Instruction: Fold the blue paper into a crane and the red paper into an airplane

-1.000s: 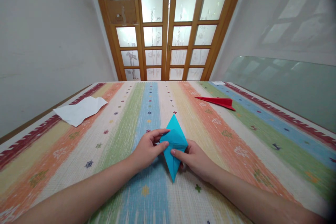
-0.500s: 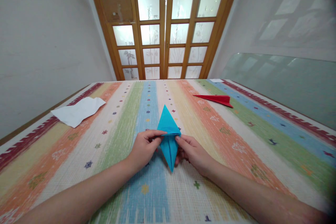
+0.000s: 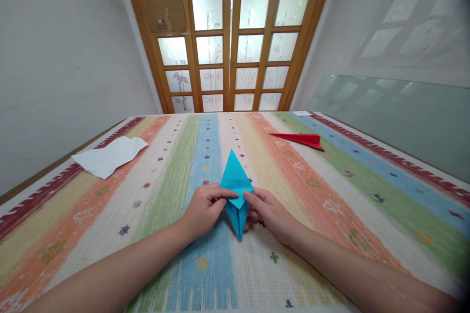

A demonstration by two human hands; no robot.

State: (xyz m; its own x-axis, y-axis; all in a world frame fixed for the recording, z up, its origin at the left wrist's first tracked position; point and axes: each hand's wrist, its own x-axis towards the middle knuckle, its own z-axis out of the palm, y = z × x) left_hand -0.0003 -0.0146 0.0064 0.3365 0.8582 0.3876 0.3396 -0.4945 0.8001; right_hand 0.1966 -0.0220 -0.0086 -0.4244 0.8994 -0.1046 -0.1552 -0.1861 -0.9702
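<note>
Flap change, logging it fast. Half a second ago we see a straight crossways edge at the middle of the blue paper; now a small triangular flap lies down over the lower half, its tip aimed towards us. One second ago a similar tip points away from us, so we judge that it has been turned over the middle line. For the folding, we read this as one crease being set, not surely finished: how sharp it is, we can't tell.

Hands: both mostly closed, both on the paper. Left hand has its index finger laid across the flap, thumb tucked just beneath at the left edge, a loose pinch. Right hand has its thumb on the flap's right corner, the other fingers curled behind the lower right edge, partly hidden. So we call it a two-sided hold.

The paper is a long diamond, near the middle of the striped surface, between the hands, one point away from us and one towards us. Whether it rests on the cloth or sits just above, we can't tell.

Well apart from it: white sheet far left, red folded paper far right. Neither is touched.
</note>
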